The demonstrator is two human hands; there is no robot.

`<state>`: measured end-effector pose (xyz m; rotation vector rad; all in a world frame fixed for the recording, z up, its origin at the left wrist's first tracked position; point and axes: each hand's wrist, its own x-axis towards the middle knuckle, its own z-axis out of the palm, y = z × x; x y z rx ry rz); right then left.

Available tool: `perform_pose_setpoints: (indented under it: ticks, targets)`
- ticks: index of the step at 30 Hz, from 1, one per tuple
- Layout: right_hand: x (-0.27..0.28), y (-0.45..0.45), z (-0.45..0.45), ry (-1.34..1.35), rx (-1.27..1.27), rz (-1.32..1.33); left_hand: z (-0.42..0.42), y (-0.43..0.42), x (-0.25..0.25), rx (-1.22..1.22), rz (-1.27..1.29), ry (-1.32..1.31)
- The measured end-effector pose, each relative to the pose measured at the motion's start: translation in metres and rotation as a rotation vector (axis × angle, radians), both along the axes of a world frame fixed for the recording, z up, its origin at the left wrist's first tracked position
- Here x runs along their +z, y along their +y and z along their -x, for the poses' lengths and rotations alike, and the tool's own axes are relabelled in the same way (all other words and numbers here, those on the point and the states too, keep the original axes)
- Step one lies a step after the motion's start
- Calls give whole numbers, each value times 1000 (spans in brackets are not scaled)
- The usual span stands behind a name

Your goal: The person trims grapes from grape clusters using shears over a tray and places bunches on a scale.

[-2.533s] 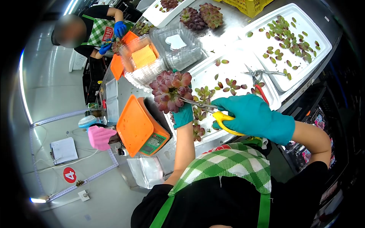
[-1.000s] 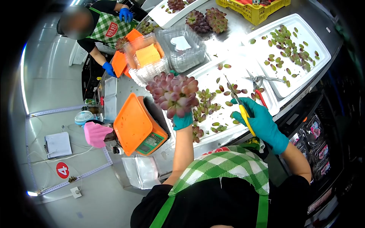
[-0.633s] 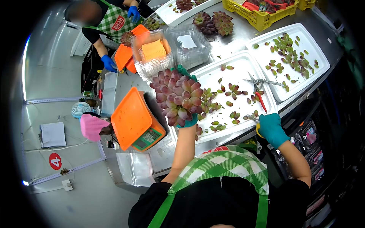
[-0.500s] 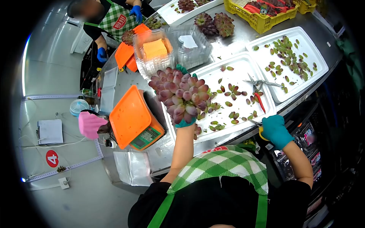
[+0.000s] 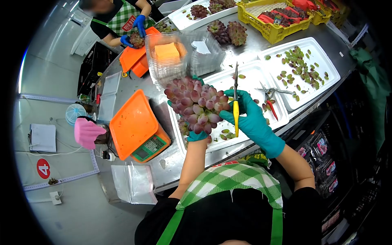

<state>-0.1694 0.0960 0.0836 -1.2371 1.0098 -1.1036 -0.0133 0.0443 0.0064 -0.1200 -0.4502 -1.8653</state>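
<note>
A large bunch of purple-red grapes (image 5: 198, 102) sits over the near white tray (image 5: 281, 118). My left hand (image 5: 197, 136) grips it from below and behind, its teal-gloved fingers mostly hidden by the fruit. My right hand (image 5: 254, 122), also gloved in teal, is closed around yellow-handled snips (image 5: 236, 110) with a long narrow blade pointing up, just right of the bunch. Loose small grapes (image 5: 226, 134) lie in the tray. Shears with one red handle (image 5: 270, 104) rest across its right side.
Another white tray (image 5: 326, 49) of loose grapes stands to the right. Left are an orange scale (image 5: 136, 122) and stacked clear boxes (image 5: 167, 65). Behind them lie more bunches (image 5: 237, 33) and a yellow crate (image 5: 271, 30). A co-worker's blue-gloved hands (image 5: 132, 38) hold a bunch at the far left.
My right hand has come up from the tray's front edge to beside the bunch, bringing the snips upright. The co-worker's hands have come together around a bunch.
</note>
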Motion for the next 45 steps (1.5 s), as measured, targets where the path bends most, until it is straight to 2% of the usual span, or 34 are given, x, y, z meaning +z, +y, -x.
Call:
perform_pose_setpoints:
  ticks: [1, 3, 4, 5, 7, 8, 9, 10, 12, 16, 21, 24, 26, 29, 33, 37, 41, 42, 44, 45]
  targets:
    - [-1, 2, -6, -6, -25, 14, -5, 8, -4, 292, -143, -163]
    - [-2, 8, -12, -116, 2, 2, -6, 19, 0, 240, -124, -187]
    - [-4, 11, -13, -171, 13, -11, -8, 25, 2, 287, -78, -325]
    - [-7, 13, -13, -105, 30, -16, -9, 31, 5, 335, -34, -462]
    - [0, 16, -16, -116, 15, -51, -17, 37, 7, 573, 150, -984]
    - [3, 18, -19, -123, 8, -67, -21, 37, 6, 640, 210, -1105]
    - [2, 18, -23, -261, -33, -72, -24, 37, 6, 641, 225, -1107]
    - [4, 18, -26, -134, -67, -40, -29, 36, 4, 623, 224, -1077]
    - [12, 16, -34, 119, -142, 12, -36, 36, 2, 501, 151, -859]
    - [19, 12, -51, 302, -85, 124, -47, 33, 0, 315, 42, -564]
    - [-6, 9, -48, 78, -167, -64, -51, 32, -3, 158, -26, -343]
    - [2, 13, -48, -40, -87, -19, -53, 30, -5, 69, -47, -218]
    - [4, 13, -48, 48, -31, -16, -51, 30, -5, 3, -59, -138]
    - [1, 13, -48, 39, -23, -84, -49, 26, -2, -109, -65, -9]
    - [-18, 9, -40, -115, -59, -166, -49, 27, 15, -148, -158, -13]
    - [-49, 1, -25, -421, -17, -304, -36, 27, 65, -47, -359, -438]
    - [-90, -15, -18, -900, 159, -393, -35, 23, 75, 63, -399, -604]
    - [-93, -17, -17, -1035, 216, -421, -35, 24, 74, 51, -337, -563]
    - [-94, -23, -18, -989, 160, -400, -38, 21, 67, 30, -207, -475]
    - [-88, -27, -17, -967, 177, -387, -42, 16, 50, -82, -154, -225]
